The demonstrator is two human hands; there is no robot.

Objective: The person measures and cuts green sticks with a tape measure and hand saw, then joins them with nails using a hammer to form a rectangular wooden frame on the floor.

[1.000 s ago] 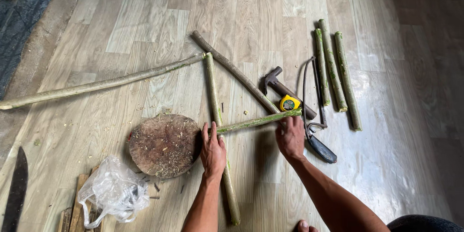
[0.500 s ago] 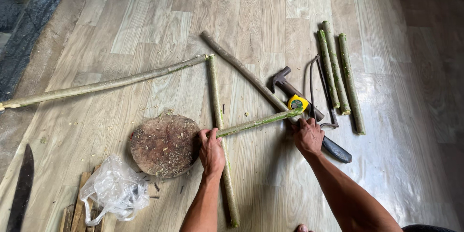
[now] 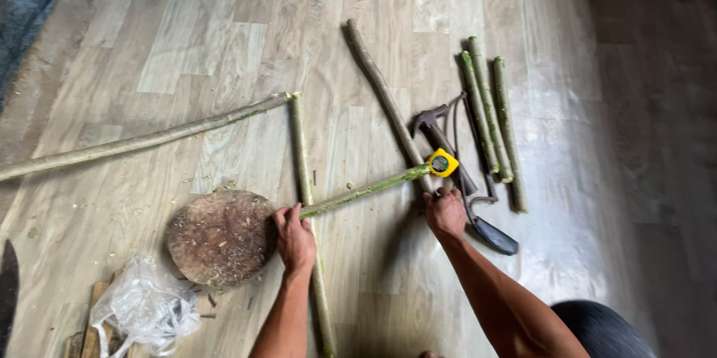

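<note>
Your left hand (image 3: 295,237) grasps the near end of the short green stick (image 3: 366,191); your right hand (image 3: 445,211) is half clenched beside the yellow tape measure (image 3: 443,163). A clear plastic bag (image 3: 146,306) lies on the floor.

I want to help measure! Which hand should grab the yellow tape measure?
Probably the right hand: it sits just below the tape measure at the stick's far end. The left hand is pinning the other end.

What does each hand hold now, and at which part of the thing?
The left hand grips the short green stick at its near end. The right hand rests at the stick's far end, beside the yellow tape measure; its grip cannot be told.
</note>
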